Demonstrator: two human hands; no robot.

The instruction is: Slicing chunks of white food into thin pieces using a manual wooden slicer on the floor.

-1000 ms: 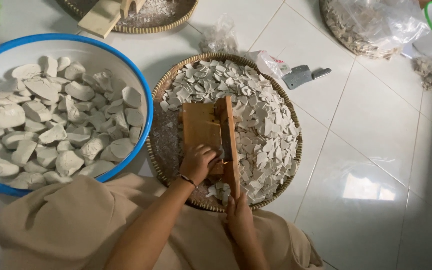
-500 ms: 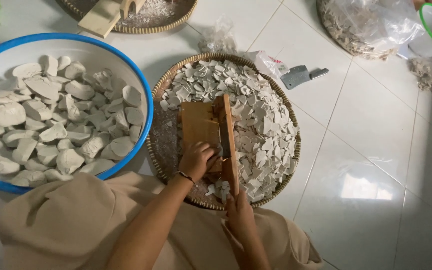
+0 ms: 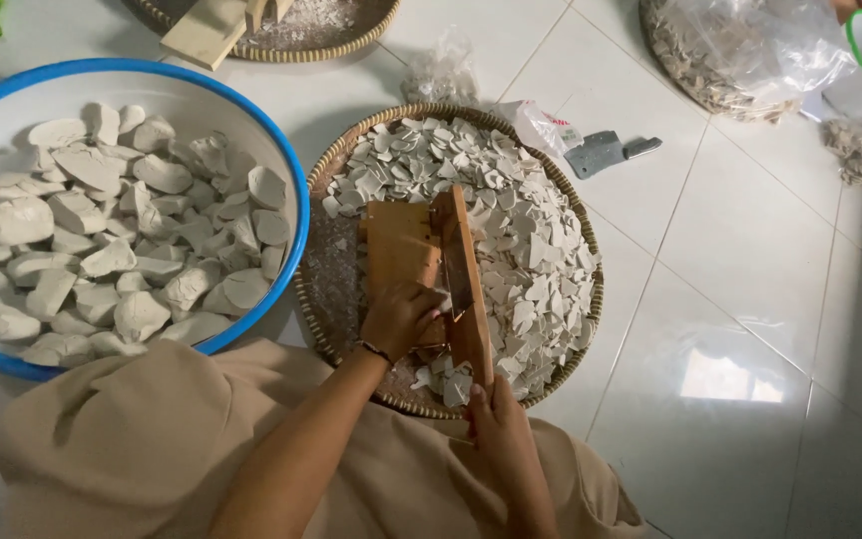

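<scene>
Two hands on the wooden slicer (image 3: 421,262) in the woven tray (image 3: 336,289): left hand (image 3: 398,317) closed, pressing a mostly hidden chunk at the blade; right hand (image 3: 499,427) clasps the lever's near end. Slicing stroke underway; next needs steady feed, fingertips clear.

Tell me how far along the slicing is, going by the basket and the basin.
Done: thin pale slices cover most of the woven basket. In hand: the left hand presses on the wooden slicer, while the right hand grips its lever end. Left: the blue-rimmed basin holds many whole pale chunks, so plenty remains.
</scene>
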